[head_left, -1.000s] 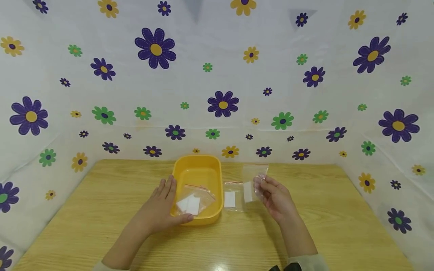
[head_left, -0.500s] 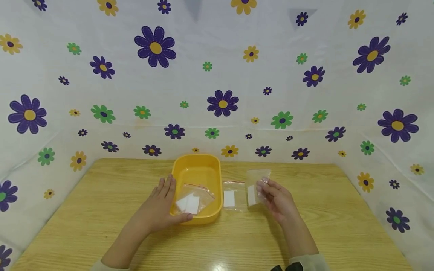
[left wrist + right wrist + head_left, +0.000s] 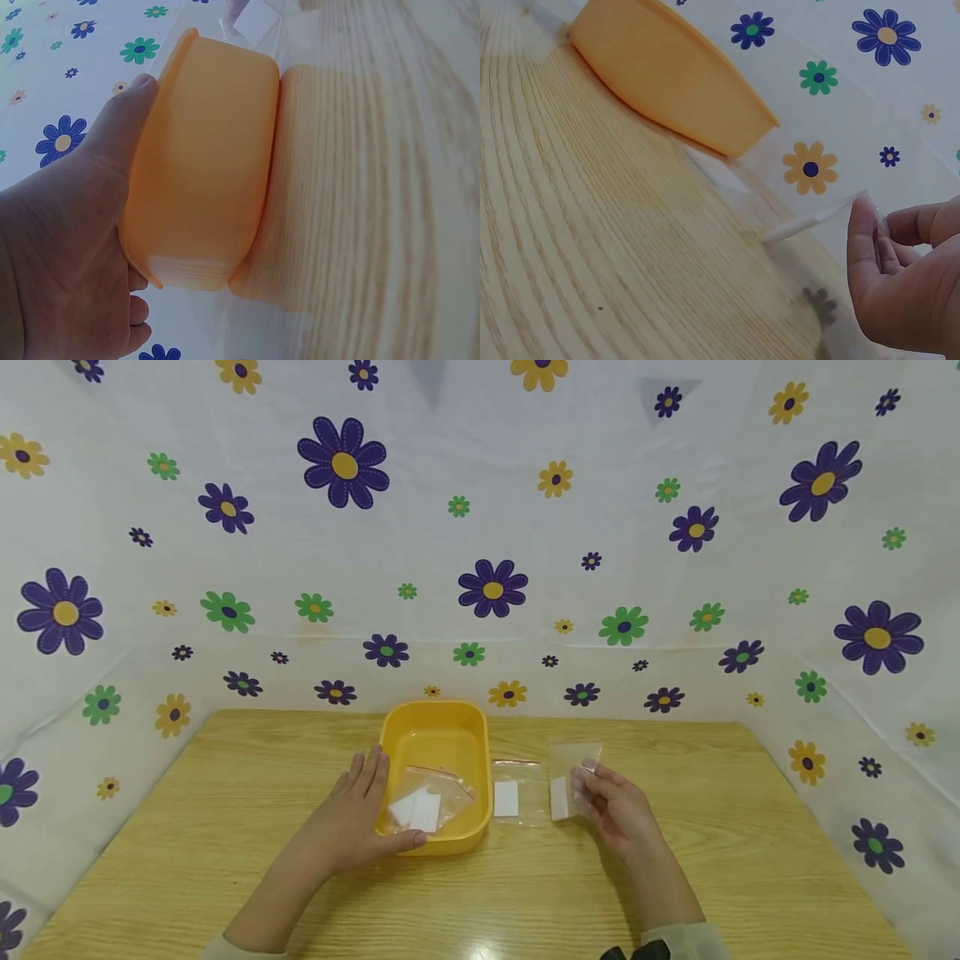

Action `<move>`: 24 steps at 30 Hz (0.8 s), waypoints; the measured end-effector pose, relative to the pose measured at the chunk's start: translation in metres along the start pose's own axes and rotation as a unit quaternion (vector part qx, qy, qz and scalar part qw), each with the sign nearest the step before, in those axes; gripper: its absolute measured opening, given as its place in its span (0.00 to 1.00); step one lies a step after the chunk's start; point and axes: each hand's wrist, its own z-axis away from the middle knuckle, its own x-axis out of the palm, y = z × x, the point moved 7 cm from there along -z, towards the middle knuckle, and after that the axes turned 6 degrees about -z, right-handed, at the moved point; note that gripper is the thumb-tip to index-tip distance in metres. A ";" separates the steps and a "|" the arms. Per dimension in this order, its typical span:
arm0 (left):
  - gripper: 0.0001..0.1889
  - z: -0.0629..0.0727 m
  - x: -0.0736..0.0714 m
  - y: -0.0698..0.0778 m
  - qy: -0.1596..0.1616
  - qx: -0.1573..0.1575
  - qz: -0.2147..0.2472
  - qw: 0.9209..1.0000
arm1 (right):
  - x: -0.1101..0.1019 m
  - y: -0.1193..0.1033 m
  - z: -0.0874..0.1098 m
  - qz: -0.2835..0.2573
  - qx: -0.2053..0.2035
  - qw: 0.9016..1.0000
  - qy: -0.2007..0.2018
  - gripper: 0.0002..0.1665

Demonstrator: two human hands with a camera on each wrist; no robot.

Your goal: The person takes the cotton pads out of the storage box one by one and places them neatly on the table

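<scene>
My left hand (image 3: 341,822) lies against the yellow plastic box (image 3: 437,712), fingers straight along its left side and thumb on the near rim. The left wrist view shows that thumb at the rim of the box (image 3: 202,150). Inside the box lie clear zip bags (image 3: 450,789) with white rectangular pieces (image 3: 425,812). My right hand (image 3: 618,806) pinches the right edge of another zip bag (image 3: 562,760), held upright with a white piece (image 3: 560,799) in it. In the right wrist view, the thumb and fingers of my right hand (image 3: 907,262) pinch this bag (image 3: 817,219).
Between the box and my right hand, one more zip bag (image 3: 531,793) with a white piece (image 3: 506,799) lies flat on the wooden table (image 3: 262,760). A white flower-printed cloth (image 3: 420,543) stands behind and at both sides.
My right hand has lowered the pinched bag and moved it slightly right, away from the flat bag. My left hand has stayed on the box.
</scene>
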 end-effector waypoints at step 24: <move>0.70 -0.002 0.002 -0.001 0.001 0.000 -0.003 1.000 | -0.012 0.003 -0.005 0.056 -0.020 0.998 0.005 0.28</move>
